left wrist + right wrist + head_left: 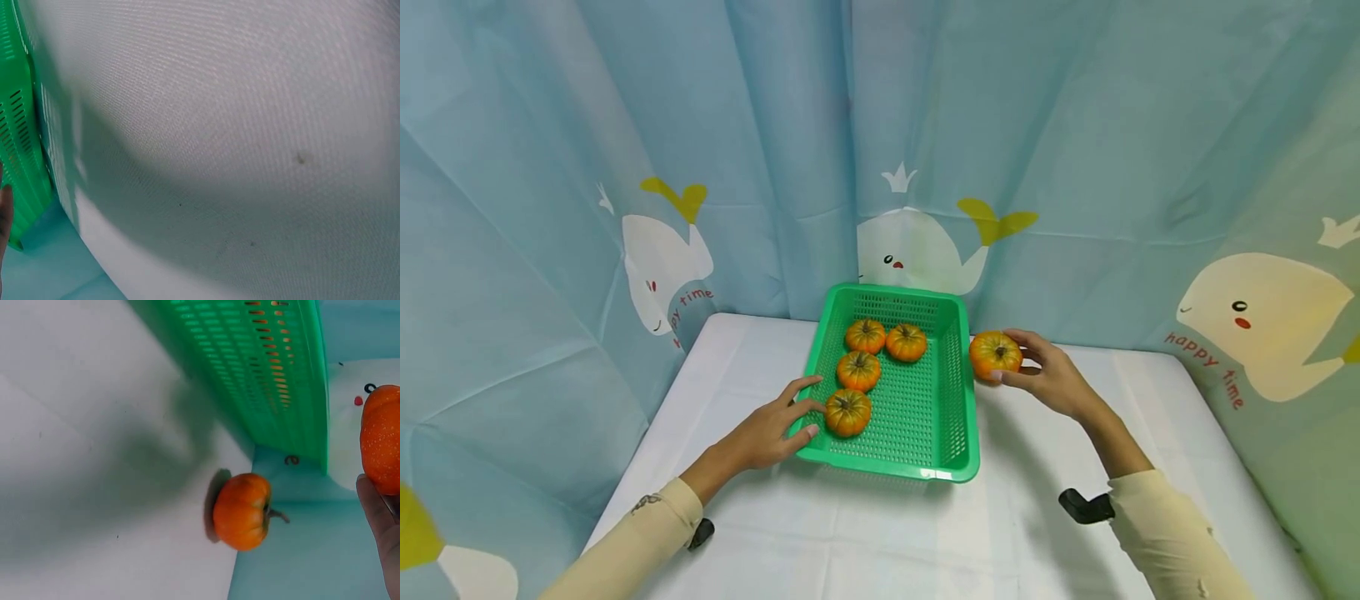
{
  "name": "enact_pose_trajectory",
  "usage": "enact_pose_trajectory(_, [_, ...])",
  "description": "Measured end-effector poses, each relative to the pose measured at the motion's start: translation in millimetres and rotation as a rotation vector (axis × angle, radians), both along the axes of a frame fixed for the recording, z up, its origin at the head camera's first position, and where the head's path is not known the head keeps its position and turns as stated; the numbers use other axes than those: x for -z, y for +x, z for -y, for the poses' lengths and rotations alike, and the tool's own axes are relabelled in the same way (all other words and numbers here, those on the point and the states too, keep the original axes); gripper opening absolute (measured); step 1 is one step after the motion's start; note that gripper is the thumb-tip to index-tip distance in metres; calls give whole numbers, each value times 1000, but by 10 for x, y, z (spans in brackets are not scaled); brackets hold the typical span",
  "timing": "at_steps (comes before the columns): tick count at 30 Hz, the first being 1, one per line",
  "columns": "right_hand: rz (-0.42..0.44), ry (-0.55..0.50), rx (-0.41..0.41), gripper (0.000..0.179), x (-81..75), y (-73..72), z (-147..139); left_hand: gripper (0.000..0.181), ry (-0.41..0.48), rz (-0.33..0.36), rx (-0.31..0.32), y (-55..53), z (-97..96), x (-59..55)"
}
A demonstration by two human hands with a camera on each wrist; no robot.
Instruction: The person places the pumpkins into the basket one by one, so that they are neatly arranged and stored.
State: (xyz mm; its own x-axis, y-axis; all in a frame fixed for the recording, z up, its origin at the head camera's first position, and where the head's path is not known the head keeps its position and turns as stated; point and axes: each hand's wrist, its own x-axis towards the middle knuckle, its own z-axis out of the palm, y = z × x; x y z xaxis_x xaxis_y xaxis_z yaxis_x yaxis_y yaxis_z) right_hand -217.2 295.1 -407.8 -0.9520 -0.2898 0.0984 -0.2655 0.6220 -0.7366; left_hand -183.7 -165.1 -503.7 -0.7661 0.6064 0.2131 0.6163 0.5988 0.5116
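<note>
A green plastic basket (955, 467) stands on the white table, with several small orange pumpkins (858, 371) along its left and far sides. My right hand (1047, 371) grips another pumpkin (996, 354) just beyond the basket's right wall, thumb on the near side. In the right wrist view this held pumpkin (382, 440) is raised off the table. One more pumpkin (242, 511) lies on the table in that view; the head view does not show it separately. My left hand (775, 429) lies at the basket's left rim, fingers spread and slightly bent beside the nearest pumpkin (847, 412).
A pale blue curtain (805, 167) with whale prints hangs behind and beside the table. White cloth (880, 542) covers the tabletop. Dark wrist mounts (1086, 506) stick out beside the sleeves.
</note>
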Motion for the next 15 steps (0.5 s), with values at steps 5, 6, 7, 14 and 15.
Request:
enact_pose_trajectory(5, [28,-54,-26,69,-22,16,85,30,0,-4,-1,-3,4,9])
enact_pose_trajectory(6, [32,-61,-31,69,-28,19,103,30,-1,-5,-1,-4,4,9])
enact_pose_trajectory(7, [36,-67,-33,69,-35,21,120,30,-1,-6,-2,-4,4,9])
enact_pose_trajectory(14, [9,-44,-58,66,-67,31,239,30,6,0,4,-8,6,10])
enact_pose_trajectory(15, [2,-42,-64,66,-66,30,252,30,6,2,5,-8,7,11])
